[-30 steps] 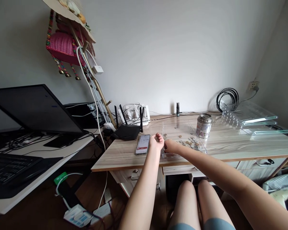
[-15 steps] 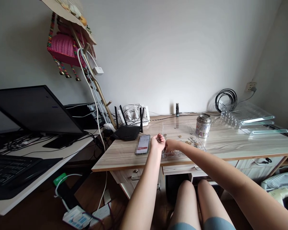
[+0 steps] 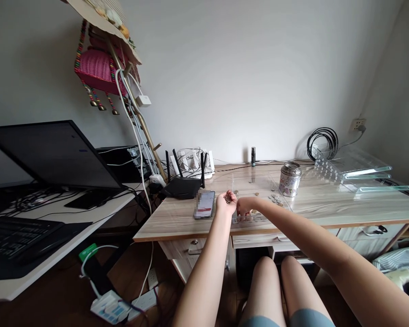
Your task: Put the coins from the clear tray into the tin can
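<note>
My left hand [image 3: 226, 203] is held palm up over the left edge of a clear plastic tray [image 3: 238, 220], its fingers curled around coins [image 3: 228, 199] that show only in part. Close beside it, my right hand [image 3: 246, 205] points down into the tray with bent fingers; its fingertips are low near the front wall, and what they pinch, if anything, is hidden. Several loose coins [image 3: 275, 198], silver and brassy, lie scattered in the tray beyond my right forearm. A patterned metal tin [image 3: 290, 180] stands upright at the tray's right side.
A phone [image 3: 206, 204] lies left of the tray, near a black router [image 3: 183, 187]. Behind stand a small dark bottle [image 3: 253, 156] and a white router with cables. Stacked clear trays [image 3: 364, 170] and a coiled black cable [image 3: 322, 143] are at right, a monitor [image 3: 54, 154] at left.
My right hand has shifted slightly within the tray, and fewer coins show beside its wrist. My left hand stays curled beside it. The whole view has turned a little left.
</note>
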The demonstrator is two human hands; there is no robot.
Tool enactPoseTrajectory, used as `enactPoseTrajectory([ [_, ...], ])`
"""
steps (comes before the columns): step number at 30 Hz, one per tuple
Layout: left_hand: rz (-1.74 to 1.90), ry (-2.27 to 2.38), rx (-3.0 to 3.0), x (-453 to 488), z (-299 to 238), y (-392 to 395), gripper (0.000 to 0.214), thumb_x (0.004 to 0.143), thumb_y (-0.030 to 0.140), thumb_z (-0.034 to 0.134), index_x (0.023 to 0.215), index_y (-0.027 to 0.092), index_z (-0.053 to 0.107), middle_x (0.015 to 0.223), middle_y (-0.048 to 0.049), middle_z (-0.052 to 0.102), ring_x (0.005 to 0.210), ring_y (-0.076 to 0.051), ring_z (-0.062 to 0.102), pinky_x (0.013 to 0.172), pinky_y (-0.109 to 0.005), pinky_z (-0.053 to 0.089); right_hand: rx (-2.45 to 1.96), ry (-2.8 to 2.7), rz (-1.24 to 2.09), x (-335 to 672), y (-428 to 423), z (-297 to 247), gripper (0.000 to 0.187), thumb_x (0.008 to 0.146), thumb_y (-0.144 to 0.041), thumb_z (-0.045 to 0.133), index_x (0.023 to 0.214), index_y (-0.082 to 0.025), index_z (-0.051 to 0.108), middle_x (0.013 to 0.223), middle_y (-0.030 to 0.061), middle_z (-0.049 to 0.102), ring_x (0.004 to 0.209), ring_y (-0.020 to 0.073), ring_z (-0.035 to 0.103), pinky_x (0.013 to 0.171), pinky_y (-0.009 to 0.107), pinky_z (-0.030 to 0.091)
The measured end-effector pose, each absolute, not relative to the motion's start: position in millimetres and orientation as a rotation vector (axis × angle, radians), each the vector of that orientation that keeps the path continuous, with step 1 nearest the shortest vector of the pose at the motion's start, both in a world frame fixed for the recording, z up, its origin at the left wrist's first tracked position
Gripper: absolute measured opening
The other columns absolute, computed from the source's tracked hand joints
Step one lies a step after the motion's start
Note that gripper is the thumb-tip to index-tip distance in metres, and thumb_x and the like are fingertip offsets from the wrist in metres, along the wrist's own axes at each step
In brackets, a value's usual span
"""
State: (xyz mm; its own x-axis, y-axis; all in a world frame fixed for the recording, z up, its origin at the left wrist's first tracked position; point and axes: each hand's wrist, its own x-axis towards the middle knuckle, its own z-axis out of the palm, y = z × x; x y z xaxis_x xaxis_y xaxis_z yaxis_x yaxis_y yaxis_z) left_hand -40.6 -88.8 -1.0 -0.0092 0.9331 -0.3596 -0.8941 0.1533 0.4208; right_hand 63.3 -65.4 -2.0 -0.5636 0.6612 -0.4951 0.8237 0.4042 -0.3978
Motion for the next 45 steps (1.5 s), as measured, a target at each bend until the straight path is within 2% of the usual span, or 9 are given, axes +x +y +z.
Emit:
enactPoseTrajectory([
  [8, 1.432, 0.679, 0.078, -36, -6, -86, 0.012, 0.071, 0.007, 0.036, 0.072, 0.012, 0.047, 0.073, -0.0114, 0.056, 0.071, -0.019, 0.060, 0.056, -0.029, 0.051, 1.436, 2.538, -0.904, 79, -78, 17, 0.021, 0.053, -0.031, 0.064, 0.062, -0.013, 0.061, 0.055, 0.0007, 0.058, 0.049, 0.0088, 0.051, 0.048, 0.018, 0.041],
  [13, 1.387, 0.706, 0.133, -25, -5, -79, 0.012, 0.074, 0.010, 0.036, 0.072, 0.013, 0.048, 0.071, -0.0101, 0.058, 0.073, -0.020, 0.061, 0.056, -0.029, 0.052, 1.660, 2.766, -0.888, 111, -62, 54, 0.025, 0.063, -0.032, 0.056, 0.078, -0.013, 0.063, 0.068, 0.0052, 0.063, 0.054, 0.0099, 0.055, 0.047, 0.017, 0.039],
  [20, 1.141, 0.658, 0.223, 5, 3, -57, 0.012, 0.074, 0.008, 0.039, 0.080, 0.007, 0.050, 0.073, -0.0127, 0.059, 0.080, -0.024, 0.061, 0.055, -0.025, 0.054, 1.753, 2.994, -0.696, 122, -44, 70, 0.020, 0.067, -0.025, 0.049, 0.067, -0.015, 0.067, 0.062, 0.0034, 0.064, 0.055, 0.0121, 0.055, 0.049, 0.019, 0.037],
  [24, 1.095, 0.668, 0.280, 7, 4, -35, 0.019, 0.070, 0.003, 0.039, 0.086, 0.002, 0.050, 0.077, -0.0157, 0.059, 0.087, -0.027, 0.058, 0.061, -0.027, 0.054, 2.136, 3.212, -0.289, 171, -36, 84, 0.025, 0.072, -0.033, 0.045, 0.078, -0.021, 0.067, 0.077, 0.0023, 0.065, 0.069, 0.0135, 0.057, 0.060, 0.021, 0.040],
  [29, 0.955, 0.665, 0.448, 8, 8, -3, 0.022, 0.070, -0.002, 0.037, 0.087, 0.001, 0.051, 0.084, -0.0175, 0.060, 0.089, -0.024, 0.058, 0.064, -0.024, 0.053, 2.953, 2.390, 0.265, 254, -16, 91, 0.021, 0.061, -0.038, 0.053, 0.070, -0.024, 0.067, 0.072, 0.0044, 0.064, 0.066, 0.0188, 0.055, 0.051, 0.025, 0.036],
  [35, 0.803, 0.741, 0.760, 6, 9, 17, 0.014, 0.076, 0.017, 0.051, 0.078, 0.005, 0.057, 0.064, -0.0062, 0.060, 0.057, -0.008, 0.059, 0.035, -0.008, 0.036, 2.974, 2.242, 0.149, 280, -5, 70, 0.016, 0.058, -0.031, 0.055, 0.067, -0.023, 0.067, 0.065, 0.0045, 0.062, 0.058, 0.0159, 0.054, 0.050, 0.025, 0.034],
  [40, 0.767, 0.825, 1.028, 9, 3, 14, 0.028, 0.076, 0.033, 0.049, 0.066, 0.008, 0.055, 0.049, -0.0008, 0.053, 0.029, 0.001, 0.033, 0.027, -0.012, 0.012, 2.940, 2.726, 0.828, 236, -18, 60, 0.027, 0.073, -0.032, 0.043, 0.087, -0.019, 0.063, 0.083, 0.0061, 0.062, 0.075, 0.0173, 0.053, 0.065, 0.027, 0.038],
  [41, 0.770, 0.845, 1.048, 10, 2, 13, 0.031, 0.077, 0.036, 0.048, 0.063, 0.009, 0.053, 0.048, -0.0006, 0.051, 0.028, 0.001, 0.030, 0.027, -0.013, 0.009, 2.840, 2.900, 0.805, 220, -21, 56, 0.028, 0.076, -0.032, 0.040, 0.089, -0.020, 0.061, 0.085, 0.0056, 0.062, 0.075, 0.0160, 0.053, 0.067, 0.026, 0.038],
  [45, 0.794, 0.937, 1.030, 14, -3, 12, 0.036, 0.076, 0.046, 0.043, 0.061, 0.013, 0.045, 0.042, 0.0026, 0.044, 0.026, 0.000, 0.024, 0.030, -0.015, 0.005, 2.099, 3.322, -0.106, 161, -23, 32, 0.028, 0.073, -0.038, 0.046, 0.092, -0.023, 0.060, 0.073, 0.0010, 0.061, 0.060, 0.0114, 0.051, 0.054, 0.021, 0.037],
])
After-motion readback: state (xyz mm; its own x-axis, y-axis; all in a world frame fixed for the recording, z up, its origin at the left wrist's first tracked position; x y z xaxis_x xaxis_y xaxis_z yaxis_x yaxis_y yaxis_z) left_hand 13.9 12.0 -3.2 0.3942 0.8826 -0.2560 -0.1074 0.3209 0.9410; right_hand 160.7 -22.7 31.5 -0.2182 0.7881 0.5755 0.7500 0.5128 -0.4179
